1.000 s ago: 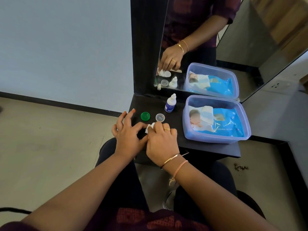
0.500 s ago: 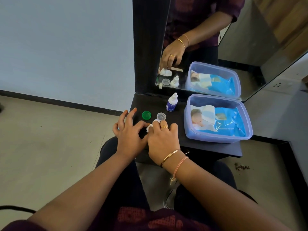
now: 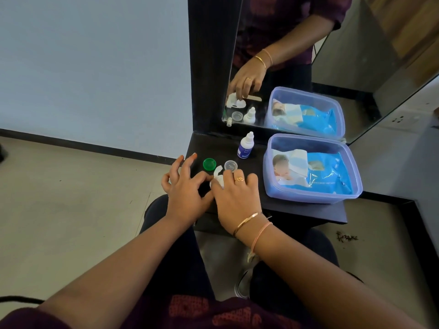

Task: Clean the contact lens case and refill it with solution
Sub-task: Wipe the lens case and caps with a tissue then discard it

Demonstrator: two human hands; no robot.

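A white contact lens case [image 3: 218,172] lies on the black shelf [image 3: 297,211], mostly hidden under my fingers. My right hand [image 3: 235,198] presses a small white wipe [image 3: 217,182] onto the case with its fingertips. My left hand [image 3: 185,191] steadies the case from the left with thumb and forefinger, its other fingers spread. A green cap [image 3: 209,164] and a clear cap [image 3: 231,165] lie just beyond the case. The white solution bottle [image 3: 245,148] with a blue label stands upright behind them, its cap on.
A clear blue-tinted plastic tub [image 3: 268,186] holding a blue pack of wipes [image 3: 318,174] fills the shelf's right half. A mirror [image 3: 297,67] rises behind the shelf and reflects the hands and objects. The shelf's front edge is close to my wrists.
Both hands stay on the case, and the right fingers have shifted slightly with the wipe. More of the case's white edge shows beyond my fingertips.
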